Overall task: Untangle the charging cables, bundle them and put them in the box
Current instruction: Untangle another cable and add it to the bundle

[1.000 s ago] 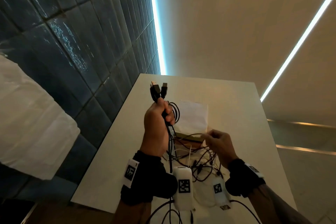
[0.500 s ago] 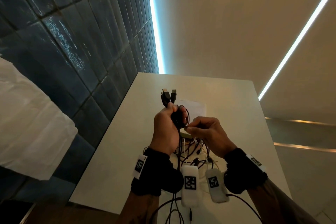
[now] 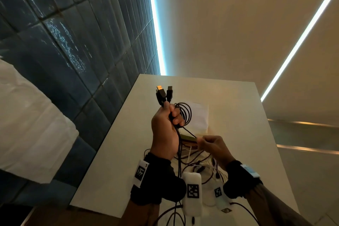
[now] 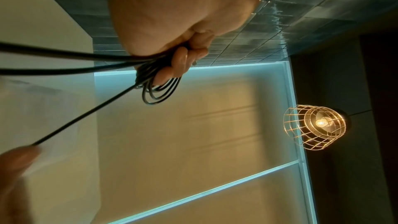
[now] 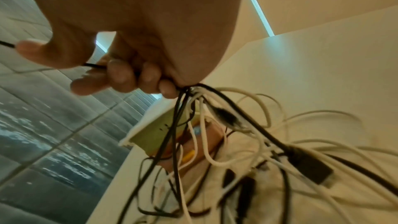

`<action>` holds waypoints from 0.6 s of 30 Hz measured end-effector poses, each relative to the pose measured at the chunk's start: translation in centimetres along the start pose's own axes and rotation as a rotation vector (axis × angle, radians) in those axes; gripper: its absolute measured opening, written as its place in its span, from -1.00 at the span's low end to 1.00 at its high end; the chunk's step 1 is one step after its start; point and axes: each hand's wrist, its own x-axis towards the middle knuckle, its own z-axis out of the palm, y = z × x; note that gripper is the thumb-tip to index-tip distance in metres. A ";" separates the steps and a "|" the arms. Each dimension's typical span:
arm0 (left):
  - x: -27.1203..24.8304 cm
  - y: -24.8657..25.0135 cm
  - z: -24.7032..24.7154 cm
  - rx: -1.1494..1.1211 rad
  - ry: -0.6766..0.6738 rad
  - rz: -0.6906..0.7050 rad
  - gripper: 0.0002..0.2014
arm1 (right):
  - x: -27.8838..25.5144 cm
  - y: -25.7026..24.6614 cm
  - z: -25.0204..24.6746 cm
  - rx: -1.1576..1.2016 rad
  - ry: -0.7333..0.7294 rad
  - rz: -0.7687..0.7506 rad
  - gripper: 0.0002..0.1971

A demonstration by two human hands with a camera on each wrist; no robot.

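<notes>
Left hand (image 3: 165,126) grips coiled black cable (image 3: 185,113); right hand (image 3: 211,145) pinches strand

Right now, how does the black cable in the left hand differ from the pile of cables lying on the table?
The black cable is wound in neat loops and held up in the left hand, plugs pointing up; the pile of cables lies tangled on the table. The held cable is only black; the pile mixes black and white. One strand of the black cable runs to the right hand, which pinches it. Both are thin charging cables, outside the box.
</notes>
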 end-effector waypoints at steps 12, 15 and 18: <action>0.5 2.0 -0.8 -0.022 -0.029 0.101 -0.67 | 0.3 1.1 0.0 -0.085 0.031 0.020 -0.64; 0.8 2.5 -1.2 0.028 -0.004 0.150 -0.66 | -0.1 0.7 -1.0 -0.197 0.099 -0.037 -0.62; 1.3 2.7 -1.9 0.124 0.025 0.194 -0.67 | -2.1 -1.1 -3.2 -0.321 0.157 -0.132 -0.65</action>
